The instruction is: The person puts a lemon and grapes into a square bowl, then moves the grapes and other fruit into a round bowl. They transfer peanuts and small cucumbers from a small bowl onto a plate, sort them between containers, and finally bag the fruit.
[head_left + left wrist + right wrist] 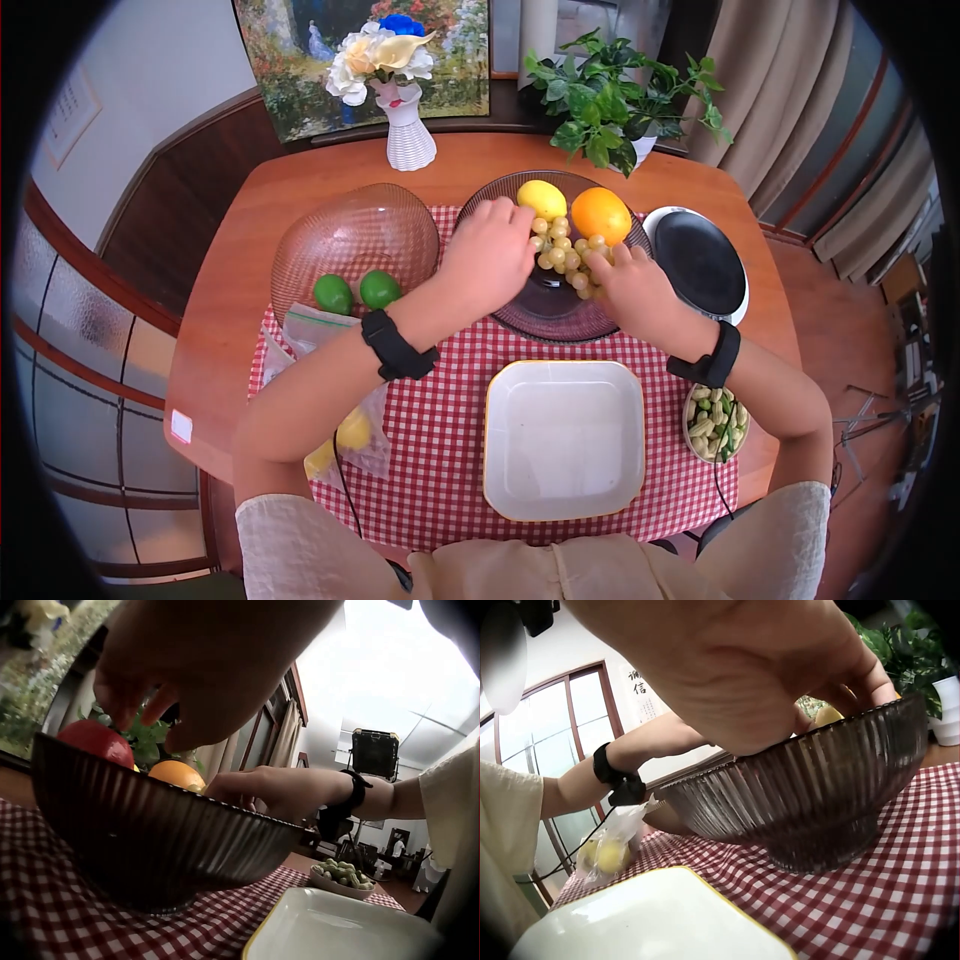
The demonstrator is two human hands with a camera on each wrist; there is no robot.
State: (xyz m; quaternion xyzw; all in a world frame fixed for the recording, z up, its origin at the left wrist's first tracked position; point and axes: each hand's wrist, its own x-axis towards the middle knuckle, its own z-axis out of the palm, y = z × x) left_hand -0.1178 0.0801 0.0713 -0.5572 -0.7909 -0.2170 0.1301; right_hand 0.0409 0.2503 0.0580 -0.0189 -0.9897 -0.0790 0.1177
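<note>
A bunch of pale grapes [565, 254] lies in a dark ribbed footed glass bowl [520, 318], beside a yellow lemon [541, 199] and an orange [601, 216]. At the bunch's right side my right hand [645, 298] pinches the grapes with its fingers. My left hand [488, 258] reaches over the bowl's left side, fingertips pointing down close to the lemon and grapes. A gap shows between its thumb and fingers in the left wrist view. Below them there sits a red round fruit [97, 743], which the left hand hides in the head view.
Left stands a pinkish glass bowl [330, 215] with two green fruits [355, 291]; a clear bag [378, 440] with yellow fruit lies in front. A white square dish [565, 440] is nearest me. Rightward are a peanut bowl [717, 424] and black plate [698, 262]; a vase [408, 135] stands behind.
</note>
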